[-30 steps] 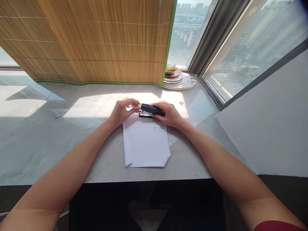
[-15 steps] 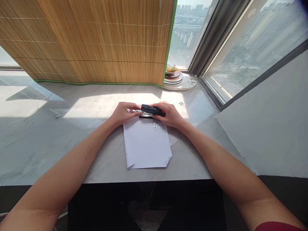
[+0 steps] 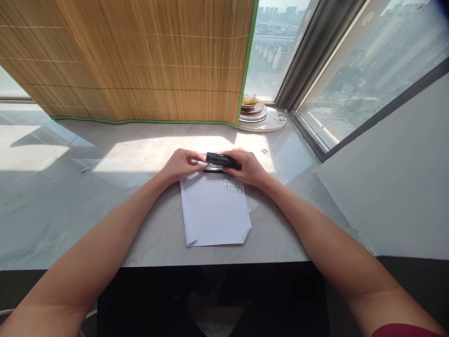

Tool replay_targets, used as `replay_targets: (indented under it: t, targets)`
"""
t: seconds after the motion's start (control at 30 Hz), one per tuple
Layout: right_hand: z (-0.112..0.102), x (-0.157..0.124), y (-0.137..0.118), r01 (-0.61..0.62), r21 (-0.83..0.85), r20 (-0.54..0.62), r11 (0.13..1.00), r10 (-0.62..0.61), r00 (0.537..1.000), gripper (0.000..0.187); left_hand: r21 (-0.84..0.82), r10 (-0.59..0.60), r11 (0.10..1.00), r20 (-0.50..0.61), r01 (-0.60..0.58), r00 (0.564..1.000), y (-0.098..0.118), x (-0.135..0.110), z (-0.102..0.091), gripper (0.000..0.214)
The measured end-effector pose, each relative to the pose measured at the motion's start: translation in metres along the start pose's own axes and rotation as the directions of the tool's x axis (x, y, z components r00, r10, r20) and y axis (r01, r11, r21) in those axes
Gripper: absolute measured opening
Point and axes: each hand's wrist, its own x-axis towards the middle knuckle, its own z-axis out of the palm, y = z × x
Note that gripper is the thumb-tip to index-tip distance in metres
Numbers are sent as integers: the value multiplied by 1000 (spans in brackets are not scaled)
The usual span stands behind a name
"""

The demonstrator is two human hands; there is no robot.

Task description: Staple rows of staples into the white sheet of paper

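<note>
A black stapler [image 3: 223, 160] with a red spot near its rear lies across the upper part of a white paper stack [image 3: 215, 213]. My right hand [image 3: 247, 166] grips its rear half, thumb below and fingers behind. At the stapler's left end, my left hand [image 3: 182, 167] is closed in a pinch on its shiny metal part [image 3: 194, 163], which sticks out between thumb and fingers. Rows of staples [image 3: 233, 183] show on the paper just below my right hand. Both lower corners of the paper are folded.
The pale marble-like sill [image 3: 157, 252] carries small loose bits [image 3: 85, 169] at left and short staple strips [image 3: 264, 150] at right. Stacked plates [image 3: 254, 114] stand in the back corner. A bamboo blind [image 3: 140, 61] hangs behind, beside windows.
Hardly anything differs. Both hands stay on the stapler, and the picture has shifted very slightly.
</note>
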Motion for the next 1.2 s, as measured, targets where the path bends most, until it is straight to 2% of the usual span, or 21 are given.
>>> replay_targets:
  t: [0.27,0.47,0.63,0.77,0.9,1.03,1.13,1.2]
  targets:
    - [-1,0,-1,-17,4,2,1000,17,1000,40,-14,5,1000,4,-5,1000,-7,1,0,15]
    - [-1,0,-4,-14,34,-24,999,15,1000,36,-9,-39,999,46,40,998,-2,0,-4,20]
    - [0,1,-5,-51,65,-43,997,54,998,29,-13,-16,1000,47,17,999,-1,-1,-3,18]
    - [-5,0,2,-114,156,-120,981,133,984,26,-2,101,995,-59,-102,993,5,-3,0,20]
    - [-19,-3,13,-162,343,-172,925,231,957,29,94,279,959,-162,-267,946,14,-6,-2,17]
    - [-32,-7,18,-150,472,-153,869,248,957,27,144,361,928,-107,-345,927,17,-6,-5,15]
    - [-32,-7,12,-140,454,-119,880,216,969,28,157,376,918,-65,-363,924,17,-5,0,14]
    - [-28,-4,4,-111,414,-78,903,157,985,28,163,358,926,-83,-341,930,16,-5,6,19]
